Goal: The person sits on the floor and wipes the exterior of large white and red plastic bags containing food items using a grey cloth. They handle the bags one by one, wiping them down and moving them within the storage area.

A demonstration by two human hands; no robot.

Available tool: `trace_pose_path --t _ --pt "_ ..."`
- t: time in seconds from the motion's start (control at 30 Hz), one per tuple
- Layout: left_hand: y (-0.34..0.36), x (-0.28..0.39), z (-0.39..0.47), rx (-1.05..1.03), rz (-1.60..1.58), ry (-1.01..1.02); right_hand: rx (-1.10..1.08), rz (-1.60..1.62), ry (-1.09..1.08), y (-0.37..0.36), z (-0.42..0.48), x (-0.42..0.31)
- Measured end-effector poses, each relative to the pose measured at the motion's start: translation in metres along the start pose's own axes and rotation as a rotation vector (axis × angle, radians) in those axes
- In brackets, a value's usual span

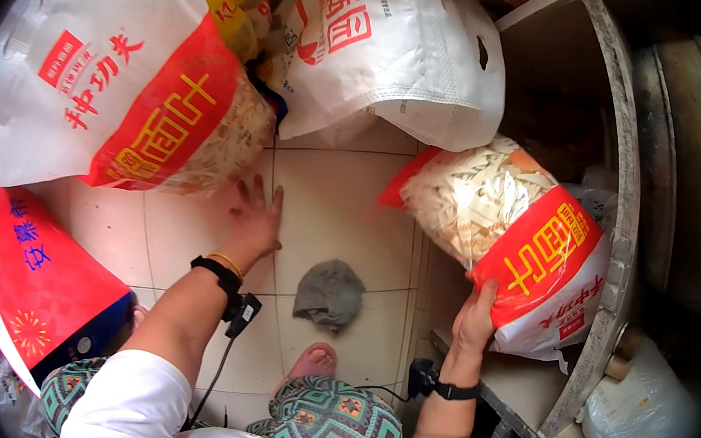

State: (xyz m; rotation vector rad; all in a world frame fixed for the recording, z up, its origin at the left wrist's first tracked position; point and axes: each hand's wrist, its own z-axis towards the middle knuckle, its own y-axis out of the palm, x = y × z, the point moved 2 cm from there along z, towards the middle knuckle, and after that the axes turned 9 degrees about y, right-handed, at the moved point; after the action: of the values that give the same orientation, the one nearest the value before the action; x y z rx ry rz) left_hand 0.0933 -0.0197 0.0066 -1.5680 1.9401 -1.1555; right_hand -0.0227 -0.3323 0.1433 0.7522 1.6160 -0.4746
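On my right, a plastic bag of dried flat noodles (476,197), with a red band, lies tilted at the mouth of a low cabinet compartment. My right hand (475,317) grips its near lower edge, thumb in front and the fingers mostly hidden behind. My left hand (254,218) is spread above the tiled floor and holds nothing. Just beyond those fingers stands a larger bag of similar noodles (166,126), white and red with a transparent lower part; whether the fingertips touch it I cannot tell. A crumpled grey cloth (330,293) rests on the floor between my arms.
A white carrier bag (394,62) with red print stands ahead, beside a yellow package (236,1). The cabinet's edge (623,217) curves along the right, with a plastic-wrapped bundle (639,414) outside it. A red box (53,269) sits at left. Cables hang from both wrist straps.
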Motion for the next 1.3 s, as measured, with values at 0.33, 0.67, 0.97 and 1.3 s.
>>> trace_pose_path --t 0.33,0.67,0.97,1.3 --pt "-0.006 -0.002 0.004 -0.045 0.009 -0.031 0.021 0.064 -0.134 0.025 0.131 -0.029" --pt "-0.010 -0.001 0.006 -0.092 -0.001 -0.048 0.330 -0.091 -0.288 0.044 0.251 -0.099" --pt "-0.013 0.002 0.010 -0.072 -0.010 -0.029 0.430 -0.693 -0.239 0.032 0.399 -0.095" --pt "-0.006 0.002 0.011 -0.090 0.012 -0.042 0.351 -0.678 0.161 -0.105 0.386 -0.095"
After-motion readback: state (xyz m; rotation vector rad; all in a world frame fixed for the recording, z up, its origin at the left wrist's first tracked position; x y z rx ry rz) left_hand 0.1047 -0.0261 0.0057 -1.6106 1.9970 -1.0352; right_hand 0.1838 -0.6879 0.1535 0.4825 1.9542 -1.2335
